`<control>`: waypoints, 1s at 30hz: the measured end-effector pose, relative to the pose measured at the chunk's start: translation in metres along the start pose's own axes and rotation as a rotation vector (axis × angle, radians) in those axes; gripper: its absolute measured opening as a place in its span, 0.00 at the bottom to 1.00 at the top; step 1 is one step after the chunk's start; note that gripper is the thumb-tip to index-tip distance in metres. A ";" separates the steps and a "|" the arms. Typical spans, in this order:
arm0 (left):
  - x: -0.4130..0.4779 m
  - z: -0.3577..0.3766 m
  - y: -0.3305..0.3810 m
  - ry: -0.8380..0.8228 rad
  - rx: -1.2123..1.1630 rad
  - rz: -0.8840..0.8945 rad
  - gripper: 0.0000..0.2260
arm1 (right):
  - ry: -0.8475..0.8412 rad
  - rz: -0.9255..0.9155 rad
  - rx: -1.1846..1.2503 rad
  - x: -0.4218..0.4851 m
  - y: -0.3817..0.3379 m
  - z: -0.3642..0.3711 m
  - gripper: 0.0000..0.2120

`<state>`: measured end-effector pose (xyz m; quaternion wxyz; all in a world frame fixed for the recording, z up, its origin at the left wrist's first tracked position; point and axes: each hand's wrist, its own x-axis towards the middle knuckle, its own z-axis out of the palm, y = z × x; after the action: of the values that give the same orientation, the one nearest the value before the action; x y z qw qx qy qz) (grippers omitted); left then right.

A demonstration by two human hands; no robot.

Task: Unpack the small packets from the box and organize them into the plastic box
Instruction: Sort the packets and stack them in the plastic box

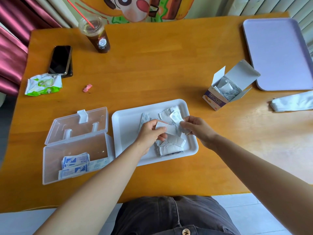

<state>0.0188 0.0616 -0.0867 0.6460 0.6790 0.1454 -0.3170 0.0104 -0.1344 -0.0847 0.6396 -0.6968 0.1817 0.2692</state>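
Over the white tray (128,119) | left hand (149,133), right hand (197,128) pinching packets (169,130) | plastic box (74,150) left, carton (215,99) right

- A wooden bench (152,73), orange-brown, carries everything here.
- A clear plastic cup (98,39) of dark drink stands at the far left, lidded, with a red straw (79,13) leaning out to the left.
- A dark phone (60,59) lies screen up, left of the cup, stacked on another dark slab.
- A crumpled green-and-white wrapper (43,84) sits just in front of the phone.
- A small pink scrap (87,87) lies to the wrapper's right.
- A lavender tray (277,53) fills the far right corner.
- A white folded sheet (293,103) lies near that tray's front edge.
- A magenta curtain (11,48) hangs at the left.
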 end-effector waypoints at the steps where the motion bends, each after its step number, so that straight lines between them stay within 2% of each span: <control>1: 0.000 -0.002 0.000 0.019 0.014 0.006 0.05 | -0.004 0.013 0.030 0.000 -0.001 -0.001 0.06; 5: 0.001 -0.004 0.002 0.066 0.072 0.033 0.11 | -0.195 0.086 0.074 -0.005 -0.003 -0.002 0.06; 8: 0.001 -0.002 0.002 0.040 0.077 0.043 0.13 | -0.268 0.095 0.078 -0.007 -0.002 0.001 0.05; 10: 0.001 -0.001 0.003 0.026 0.082 0.044 0.14 | -0.279 0.085 0.092 -0.008 -0.001 0.000 0.04; 14: -0.002 -0.001 0.004 0.004 0.135 0.071 0.17 | -0.236 0.088 0.110 -0.007 -0.002 -0.001 0.14; 18: -0.003 -0.002 0.003 -0.003 0.192 0.108 0.18 | -0.252 0.083 0.135 -0.010 -0.007 -0.001 0.11; 21: -0.003 -0.001 0.005 0.002 0.234 0.134 0.17 | -0.220 0.071 0.089 -0.009 -0.006 -0.001 0.12; 25: 0.003 -0.013 -0.003 0.219 0.370 0.205 0.19 | -0.016 0.055 0.087 -0.001 -0.003 -0.008 0.10; 27: 0.007 -0.022 -0.007 0.338 0.399 0.229 0.20 | 0.007 0.058 0.091 -0.002 -0.004 -0.011 0.08; 30: 0.013 -0.030 -0.006 0.415 0.415 0.258 0.20 | 0.030 0.051 0.101 -0.005 -0.007 -0.014 0.07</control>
<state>0.0322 0.0883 -0.1008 0.4851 0.8593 0.1191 -0.1100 0.0129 -0.1483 -0.0759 0.6639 -0.6628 0.2224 0.2655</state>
